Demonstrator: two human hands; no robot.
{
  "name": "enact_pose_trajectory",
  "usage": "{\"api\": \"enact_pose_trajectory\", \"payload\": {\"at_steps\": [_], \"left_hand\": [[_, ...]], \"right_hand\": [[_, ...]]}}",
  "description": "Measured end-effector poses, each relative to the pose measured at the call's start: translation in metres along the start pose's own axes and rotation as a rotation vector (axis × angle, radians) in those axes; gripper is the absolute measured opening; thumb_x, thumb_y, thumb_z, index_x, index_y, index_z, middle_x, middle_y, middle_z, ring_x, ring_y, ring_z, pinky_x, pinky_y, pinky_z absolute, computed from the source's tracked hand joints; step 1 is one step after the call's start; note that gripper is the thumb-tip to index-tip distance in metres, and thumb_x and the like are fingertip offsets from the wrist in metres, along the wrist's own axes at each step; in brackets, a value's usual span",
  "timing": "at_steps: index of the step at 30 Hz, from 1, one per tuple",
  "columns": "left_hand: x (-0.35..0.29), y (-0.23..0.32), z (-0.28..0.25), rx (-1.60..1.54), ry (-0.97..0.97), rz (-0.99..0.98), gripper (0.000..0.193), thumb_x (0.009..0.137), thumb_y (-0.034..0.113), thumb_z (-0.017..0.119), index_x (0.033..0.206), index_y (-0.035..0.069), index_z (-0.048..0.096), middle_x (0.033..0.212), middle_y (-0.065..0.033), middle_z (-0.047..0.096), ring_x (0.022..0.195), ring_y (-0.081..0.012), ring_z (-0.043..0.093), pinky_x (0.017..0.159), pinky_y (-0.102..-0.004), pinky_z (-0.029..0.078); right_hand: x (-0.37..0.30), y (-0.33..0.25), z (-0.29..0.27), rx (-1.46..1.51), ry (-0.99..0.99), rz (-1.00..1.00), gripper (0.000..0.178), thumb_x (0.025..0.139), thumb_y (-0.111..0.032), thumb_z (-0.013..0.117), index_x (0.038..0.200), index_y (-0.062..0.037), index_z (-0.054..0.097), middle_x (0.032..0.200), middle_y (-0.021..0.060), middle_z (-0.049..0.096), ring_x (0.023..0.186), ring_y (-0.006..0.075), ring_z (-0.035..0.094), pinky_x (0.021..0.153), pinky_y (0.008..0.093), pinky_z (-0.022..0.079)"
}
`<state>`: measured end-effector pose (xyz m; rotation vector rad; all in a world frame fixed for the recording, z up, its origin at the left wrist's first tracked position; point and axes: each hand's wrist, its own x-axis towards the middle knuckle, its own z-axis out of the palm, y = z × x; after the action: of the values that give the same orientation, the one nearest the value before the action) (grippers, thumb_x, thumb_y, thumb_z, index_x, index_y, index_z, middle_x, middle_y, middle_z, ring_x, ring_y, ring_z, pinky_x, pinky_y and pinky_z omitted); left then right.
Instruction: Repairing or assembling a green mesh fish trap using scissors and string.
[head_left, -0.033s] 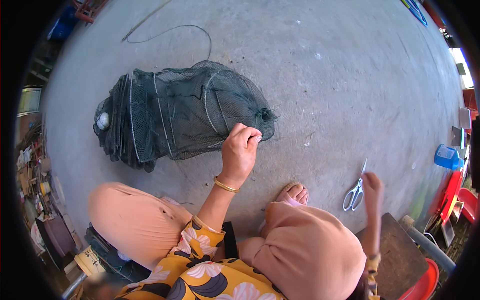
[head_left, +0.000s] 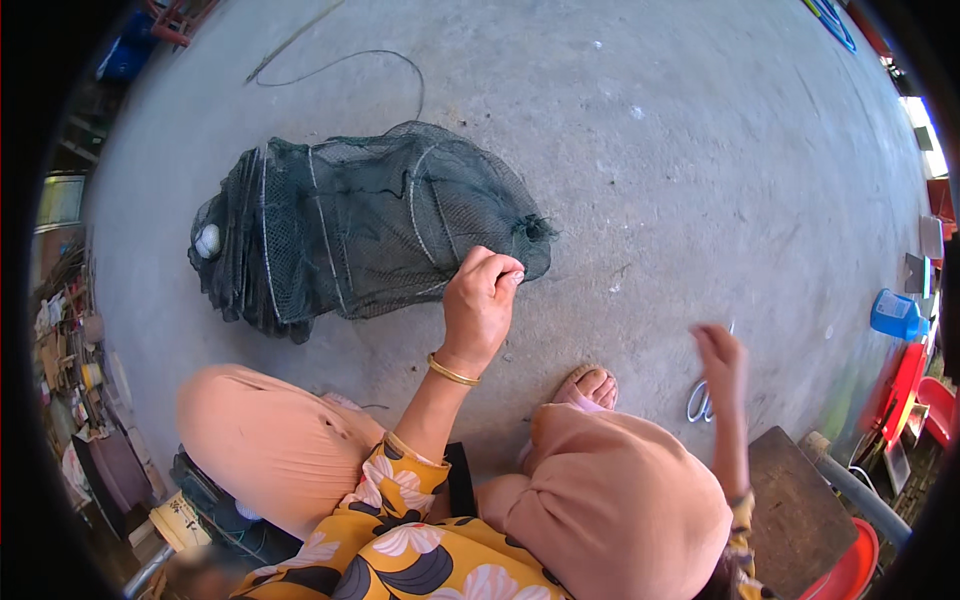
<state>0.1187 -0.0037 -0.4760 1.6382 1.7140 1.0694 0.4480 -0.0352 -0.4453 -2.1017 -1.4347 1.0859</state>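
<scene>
A dark green mesh fish trap with pale hoops lies on the concrete, its folded end to the left and its gathered end to the right. My left hand, with a gold bangle at the wrist, is closed in a pinch at the trap's near right edge. Whatever lies between those fingertips is too small to make out. To the right, my right hand hangs above a pair of scissors and partly covers them. Motion smears its fingers, so its grip is unclear.
A white float sits at the trap's folded end. Beyond the trap a thin cord curves over the floor. At right are a brown board, a grey pipe, a blue jug and red basins. Clutter lines the left side.
My right hand has moved left and slightly up, and now covers much of the scissors that lay in plain sight. My left hand and the trap have stayed almost still.
</scene>
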Motion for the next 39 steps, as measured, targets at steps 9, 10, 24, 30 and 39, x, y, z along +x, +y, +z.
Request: {"api": "enact_pose_trajectory", "payload": {"at_steps": [9,10,24,30,39], "left_hand": [[0.003,0.004,0.001,-0.027,-0.007,0.024,0.006,0.079,-0.004,0.066,0.084,0.000,0.064,0.079,-0.0071,0.058,0.063,-0.0171,0.056,0.057,-0.0288,0.045],[0.000,0.003,0.000,-0.043,-0.018,0.013,0.007,0.079,-0.003,0.067,0.085,0.001,0.065,0.080,-0.0067,0.058,0.064,-0.0175,0.057,0.057,-0.0290,0.045],[-0.007,0.006,0.008,0.046,0.086,0.109,0.009,0.077,0.009,0.067,0.081,0.009,0.059,0.079,-0.0058,0.053,0.066,-0.0258,0.058,0.057,-0.0373,0.047],[-0.002,0.014,0.002,0.003,0.021,0.064,0.009,0.075,0.004,0.066,0.080,0.007,0.058,0.079,-0.0082,0.054,0.066,-0.0285,0.057,0.060,-0.0375,0.048],[0.007,0.003,-0.007,0.066,-0.059,-0.110,0.011,0.076,-0.001,0.068,0.086,-0.003,0.064,0.082,-0.0089,0.065,0.068,-0.0139,0.061,0.063,-0.0266,0.048]], "right_hand": [[0.045,-0.111,0.125,0.166,-0.629,-0.184,0.019,0.085,-0.017,0.064,0.083,0.0017,0.065,0.057,0.0077,0.053,0.054,0.0110,0.053,0.053,0.0284,0.044],[0.039,-0.112,0.122,0.169,-0.640,-0.183,0.019,0.085,-0.017,0.064,0.083,0.0017,0.065,0.057,0.0077,0.053,0.054,0.0110,0.053,0.053,0.0284,0.044],[0.015,-0.164,0.121,1.046,-0.634,0.015,0.027,0.095,-0.023,0.054,0.073,-0.0064,0.054,0.064,-0.0033,0.049,0.055,0.0041,0.036,0.048,0.0216,0.027],[0.028,-0.149,0.105,0.840,-0.452,-0.099,0.031,0.096,-0.025,0.052,0.073,-0.0055,0.055,0.064,-0.0012,0.051,0.054,0.0036,0.036,0.047,0.0216,0.028],[0.069,-0.099,0.075,0.418,-0.131,-0.213,0.029,0.098,-0.025,0.050,0.093,0.0010,0.063,0.076,0.0054,0.063,0.058,0.0086,0.047,0.052,0.0249,0.038]]}}
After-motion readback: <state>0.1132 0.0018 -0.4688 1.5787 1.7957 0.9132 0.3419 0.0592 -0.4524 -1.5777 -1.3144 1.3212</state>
